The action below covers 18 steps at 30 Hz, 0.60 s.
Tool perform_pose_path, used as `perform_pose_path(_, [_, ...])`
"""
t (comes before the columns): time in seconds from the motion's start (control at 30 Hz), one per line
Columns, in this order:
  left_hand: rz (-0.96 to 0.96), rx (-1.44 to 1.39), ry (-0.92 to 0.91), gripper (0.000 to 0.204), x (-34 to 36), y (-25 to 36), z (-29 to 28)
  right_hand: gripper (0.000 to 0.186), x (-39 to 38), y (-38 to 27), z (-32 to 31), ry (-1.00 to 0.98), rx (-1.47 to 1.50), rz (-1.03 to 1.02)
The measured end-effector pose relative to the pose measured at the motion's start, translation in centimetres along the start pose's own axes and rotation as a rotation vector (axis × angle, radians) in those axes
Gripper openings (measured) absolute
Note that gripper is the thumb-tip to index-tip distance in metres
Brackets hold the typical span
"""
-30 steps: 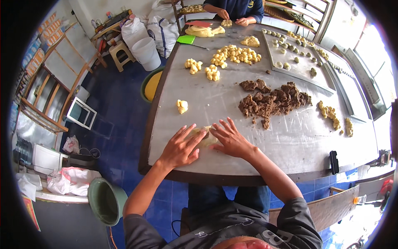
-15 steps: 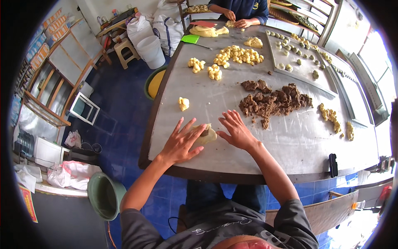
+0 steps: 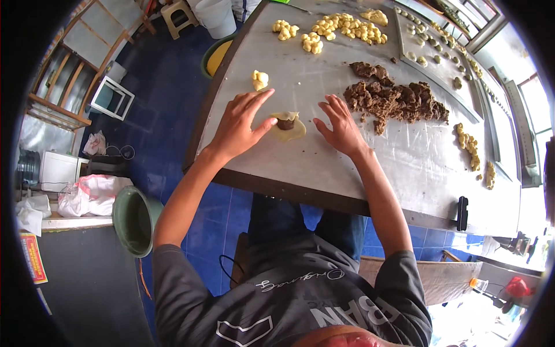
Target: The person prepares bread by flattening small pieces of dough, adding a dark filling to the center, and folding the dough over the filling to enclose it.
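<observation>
A thin, flat piece of pale dough lies on the metal table in front of me, with a brown lump of filling on it. The dough's far edge is partly folded over the lump. To its left is my left hand, open, its thumb tip at the dough's edge; whether it touches, I cannot tell. On the other side my right hand is open with fingers spread, apart from the dough and holding nothing. A small knob of yellow dough sits just beyond my left fingertips.
Crumbly brown filling is heaped right of centre on the table. Several yellow dough pieces lie farther back. A tray with small round balls stands at the far right. A black object rests at the near right edge.
My hands have drawn apart, the left one coming off the dough and uncovering the filling. The view has tilted down, so the co-worker at the far end is out of sight.
</observation>
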<state>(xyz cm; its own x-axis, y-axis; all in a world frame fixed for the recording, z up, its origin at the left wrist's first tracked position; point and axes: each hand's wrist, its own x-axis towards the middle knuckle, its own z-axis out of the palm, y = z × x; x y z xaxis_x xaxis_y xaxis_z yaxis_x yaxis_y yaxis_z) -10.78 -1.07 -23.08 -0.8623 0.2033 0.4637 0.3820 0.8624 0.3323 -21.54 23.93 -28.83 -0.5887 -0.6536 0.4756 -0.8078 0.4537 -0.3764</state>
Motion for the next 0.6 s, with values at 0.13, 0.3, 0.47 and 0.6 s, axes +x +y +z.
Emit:
perform_pose_path(0.13, [-0.048,0.03,-0.12,0.064,0.7,0.0,1.3,0.043,0.1,-0.1,-0.1,-0.05,0.008,0.038])
perform_pose_path(0.3, [-0.082,0.007,-0.242,0.061,2.0,-0.2,2.2,0.039,0.0,0.5,0.1,-0.023,0.009,0.02])
perform_pose_path(0.47, [-0.098,-0.036,-0.346,0.053,2.3,-0.5,2.7,0.039,0.0,0.2,0.2,-0.034,0.029,0.0])
perform_pose_path(0.6, [-0.082,-0.071,-0.322,0.046,2.4,-0.4,2.9,0.038,0.0,0.2,-0.1,-0.022,0.024,-0.003])
